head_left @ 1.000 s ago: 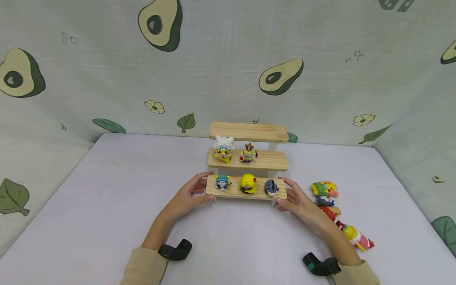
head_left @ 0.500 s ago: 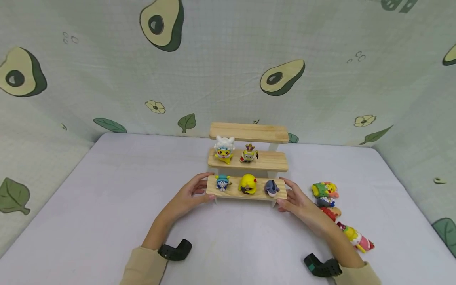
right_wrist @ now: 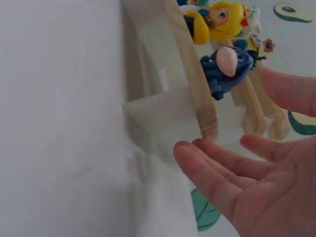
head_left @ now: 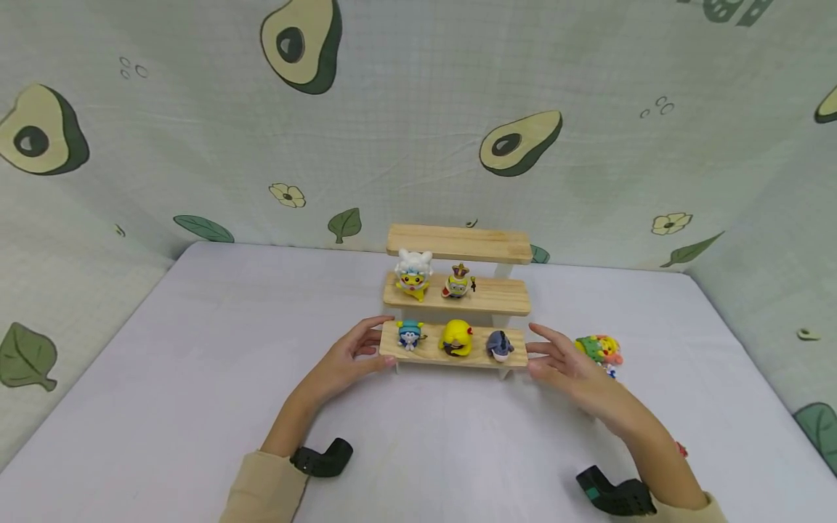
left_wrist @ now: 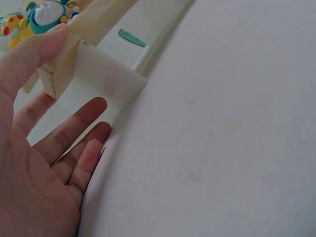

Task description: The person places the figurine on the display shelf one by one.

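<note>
Stand, wooden, three-tiered: standing upright on the white bench, carrying three small figures on its lowest tier and two more figures on its middle tier. Left hand: pinching the left end of the lowest tier. Right hand: no longer gripping the opposite end, now hovering just beside it, fingers loosely spread and holding nothing; apparently leaving the stand steadied from the left alone. Loose figures: lying on the bench to the right, partly hiding behind the right hand and forearm. Patterned cloth: hanging behind.
</note>
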`<state>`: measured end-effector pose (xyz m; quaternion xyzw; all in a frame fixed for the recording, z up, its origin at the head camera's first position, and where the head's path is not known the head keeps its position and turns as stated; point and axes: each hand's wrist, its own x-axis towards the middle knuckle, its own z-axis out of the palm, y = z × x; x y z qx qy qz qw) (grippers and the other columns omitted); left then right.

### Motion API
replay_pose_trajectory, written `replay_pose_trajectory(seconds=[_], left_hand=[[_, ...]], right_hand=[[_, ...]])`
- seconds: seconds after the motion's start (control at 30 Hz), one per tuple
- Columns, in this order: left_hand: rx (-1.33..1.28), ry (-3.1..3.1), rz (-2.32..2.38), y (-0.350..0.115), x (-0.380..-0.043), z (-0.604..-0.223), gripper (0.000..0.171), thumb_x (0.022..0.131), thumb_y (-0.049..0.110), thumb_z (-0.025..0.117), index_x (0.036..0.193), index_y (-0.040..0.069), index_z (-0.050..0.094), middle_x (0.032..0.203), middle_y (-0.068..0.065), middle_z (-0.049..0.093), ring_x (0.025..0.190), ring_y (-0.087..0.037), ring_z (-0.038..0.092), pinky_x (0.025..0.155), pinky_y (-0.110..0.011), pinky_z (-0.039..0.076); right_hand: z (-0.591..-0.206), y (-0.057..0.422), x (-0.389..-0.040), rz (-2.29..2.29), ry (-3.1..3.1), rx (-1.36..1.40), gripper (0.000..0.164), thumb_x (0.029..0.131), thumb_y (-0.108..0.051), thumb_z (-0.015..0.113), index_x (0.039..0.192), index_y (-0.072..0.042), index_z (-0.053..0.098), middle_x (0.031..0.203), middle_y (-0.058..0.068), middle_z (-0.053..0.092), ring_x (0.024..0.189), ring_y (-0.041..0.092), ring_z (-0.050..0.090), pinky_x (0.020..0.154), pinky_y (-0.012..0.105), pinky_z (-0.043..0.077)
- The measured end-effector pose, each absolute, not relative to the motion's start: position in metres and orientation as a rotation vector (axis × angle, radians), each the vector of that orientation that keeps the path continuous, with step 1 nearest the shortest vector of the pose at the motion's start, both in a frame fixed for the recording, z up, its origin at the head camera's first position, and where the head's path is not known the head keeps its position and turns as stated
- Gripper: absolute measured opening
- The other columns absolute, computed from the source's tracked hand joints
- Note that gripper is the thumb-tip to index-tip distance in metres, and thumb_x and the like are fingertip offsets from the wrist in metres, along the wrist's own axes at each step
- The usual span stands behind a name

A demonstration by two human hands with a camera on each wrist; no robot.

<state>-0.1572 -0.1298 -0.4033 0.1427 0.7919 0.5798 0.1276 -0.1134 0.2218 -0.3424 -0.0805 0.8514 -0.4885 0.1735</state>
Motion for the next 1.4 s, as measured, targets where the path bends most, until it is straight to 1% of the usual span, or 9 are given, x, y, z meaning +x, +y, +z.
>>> replay_pose_trajectory(seconds=[0.23, 0.27, 0.4, 0.47, 0.5, 0.6, 0.77, 0.97, 1.4], left_hand=[[0.397, 2.312, 1.678, -0.13, -0.157, -0.403, 0.063, 0.082, 0.028, 0.071, 0.137, 0.03, 0.04, 0.129, -0.009, 0.054, 0.118, -0.024, 0.05, 0.102, -0.044, 0.038], [0.397, 2.313, 1.679, -0.13, -0.157, -0.402, 0.063, 0.082, 0.028, 0.071, 0.137, 0.03, 0.04, 0.129, -0.009, 0.054, 0.118, -0.024, 0.05, 0.102, -0.044, 0.038], [0.401, 2.312, 1.68, -0.13, -0.157, -0.402, 0.063, 0.082, 0.028, 0.071, 0.137, 0.029, 0.04, 0.129, -0.009, 0.054, 0.118, -0.024, 0.051, 0.101, -0.044, 0.038], [0.399, 2.311, 1.68, -0.13, -0.157, -0.402, 0.064, 0.081, 0.028, 0.072, 0.137, 0.029, 0.04, 0.129, -0.009, 0.054, 0.117, -0.024, 0.051, 0.101, -0.044, 0.039], [0.398, 2.312, 1.679, -0.13, -0.157, -0.402, 0.064, 0.081, 0.028, 0.072, 0.137, 0.029, 0.04, 0.129, -0.009, 0.054, 0.117, -0.024, 0.051, 0.101, -0.044, 0.039], [0.391, 2.313, 1.675, -0.13, -0.157, -0.402, 0.064, 0.081, 0.029, 0.072, 0.137, 0.029, 0.04, 0.129, -0.009, 0.054, 0.117, -0.024, 0.051, 0.1, -0.043, 0.039], [0.382, 2.305, 1.679, -0.13, -0.157, -0.402, 0.064, 0.081, 0.029, 0.072, 0.137, 0.029, 0.041, 0.129, -0.009, 0.054, 0.117, -0.023, 0.051, 0.1, -0.042, 0.04], [0.399, 2.31, 1.676, -0.13, -0.157, -0.402, 0.064, 0.081, 0.028, 0.072, 0.137, 0.029, 0.041, 0.129, -0.009, 0.054, 0.117, -0.024, 0.051, 0.1, -0.043, 0.039], [0.391, 2.307, 1.679, -0.129, -0.157, -0.402, 0.064, 0.081, 0.029, 0.072, 0.137, 0.029, 0.041, 0.128, -0.009, 0.055, 0.116, -0.023, 0.052, 0.099, -0.041, 0.04]], right_hand=[[-0.33, 0.24, -0.112, -1.288, 2.55, -0.245, 0.054, 0.097, -0.032, 0.048, 0.143, -0.011, 0.03, 0.137, 0.014, 0.047, 0.122, 0.031, 0.047, 0.091, 0.043, 0.047], [-0.33, 0.243, -0.113, -1.283, 2.563, -0.245, 0.053, 0.097, -0.033, 0.048, 0.142, -0.01, 0.032, 0.137, 0.015, 0.048, 0.122, 0.024, 0.049, 0.091, 0.039, 0.047], [-0.328, 0.256, -0.114, -1.229, 2.617, -0.196, 0.051, 0.097, -0.036, 0.047, 0.138, -0.007, 0.037, 0.136, 0.015, 0.049, 0.121, 0.026, 0.05, 0.088, 0.036, 0.05], [-0.328, 0.263, -0.115, -1.202, 2.639, -0.162, 0.051, 0.097, -0.036, 0.048, 0.137, -0.006, 0.039, 0.136, 0.017, 0.049, 0.121, 0.029, 0.049, 0.086, 0.039, 0.051], [-0.328, 0.266, -0.115, -1.175, 2.653, -0.143, 0.052, 0.096, -0.037, 0.048, 0.137, -0.006, 0.039, 0.136, 0.018, 0.049, 0.121, 0.038, 0.047, 0.085, 0.045, 0.05], [-0.331, 0.276, -0.117, -1.115, 2.676, -0.102, 0.051, 0.096, -0.038, 0.047, 0.135, -0.005, 0.041, 0.134, 0.02, 0.049, 0.117, 0.038, 0.049, 0.085, 0.049, 0.05], [-0.337, 0.291, -0.119, -1.069, 2.676, -0.09, 0.047, 0.097, -0.038, 0.047, 0.13, -0.005, 0.046, 0.13, 0.018, 0.053, 0.108, 0.019, 0.055, 0.086, 0.047, 0.05], [-0.342, 0.307, -0.119, -1.062, 2.677, -0.065, 0.045, 0.096, -0.037, 0.049, 0.127, -0.005, 0.05, 0.126, 0.018, 0.055, 0.092, -0.009, 0.05, 0.085, 0.048, 0.049], [-0.35, 0.322, -0.12, -1.006, 2.652, -0.023, 0.041, 0.093, -0.036, 0.055, 0.119, -0.005, 0.06, 0.116, 0.012, 0.063, 0.088, -0.001, 0.054, 0.085, 0.049, 0.048]])
